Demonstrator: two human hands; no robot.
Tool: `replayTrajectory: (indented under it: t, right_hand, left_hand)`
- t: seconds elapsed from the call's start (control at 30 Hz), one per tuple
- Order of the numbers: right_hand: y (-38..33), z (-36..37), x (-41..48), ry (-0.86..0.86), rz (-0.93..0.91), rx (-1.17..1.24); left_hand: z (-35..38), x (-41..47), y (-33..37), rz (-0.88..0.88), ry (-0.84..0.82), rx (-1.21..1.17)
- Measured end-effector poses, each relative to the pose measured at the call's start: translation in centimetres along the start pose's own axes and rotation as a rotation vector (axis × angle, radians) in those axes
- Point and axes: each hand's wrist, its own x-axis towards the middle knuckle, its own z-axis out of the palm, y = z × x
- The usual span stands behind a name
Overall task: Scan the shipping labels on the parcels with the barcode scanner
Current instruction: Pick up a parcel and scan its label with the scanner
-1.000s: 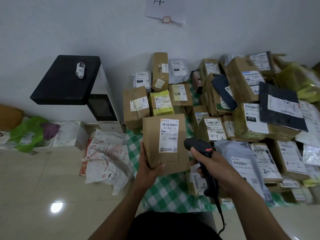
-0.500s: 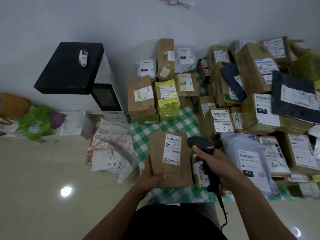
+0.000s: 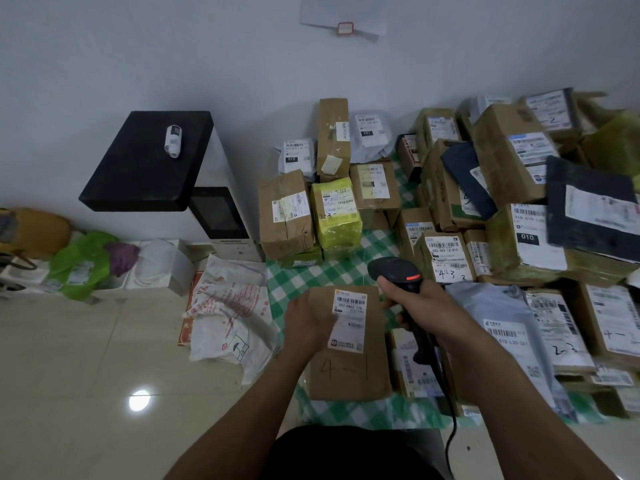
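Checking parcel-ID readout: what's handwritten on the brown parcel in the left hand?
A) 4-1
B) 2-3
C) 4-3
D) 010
A: the brown parcel held by the left hand has 4-1 written below its white label; the right hand grips the scanner.

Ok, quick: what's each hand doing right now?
Left hand: grips the parcel at its left edge.
Right hand: grips the scanner by its handle.

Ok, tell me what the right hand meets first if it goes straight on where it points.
Probably the yellow-wrapped parcel: the right hand and its barcode scanner aim up and left in the picture, over bare checked cloth, towards it. Depth is unclear.
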Motion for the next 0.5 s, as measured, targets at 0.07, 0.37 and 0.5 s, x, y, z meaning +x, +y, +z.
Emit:
replayTrajectory:
  t: [0.07, 0.37, 0.5]
  right_hand:
    - [-0.7, -0.4, 0.4, 0.004, -0.015, 0.005]
    - [-1.9, -2.2, 2.2, 0.016, -0.063, 0.007]
    - [-1.9, -2.9, 2.7, 0.034, -0.028, 0.029]
  left_hand:
    - [-0.8, 1.6, 3.0, 0.062, 0.109, -0.144]
    - [-1.3, 12.0, 14.3, 0.131, 0.303, -0.188]
    - [-0.6, 15.1, 15.7, 0.014, 0.195, 0.005]
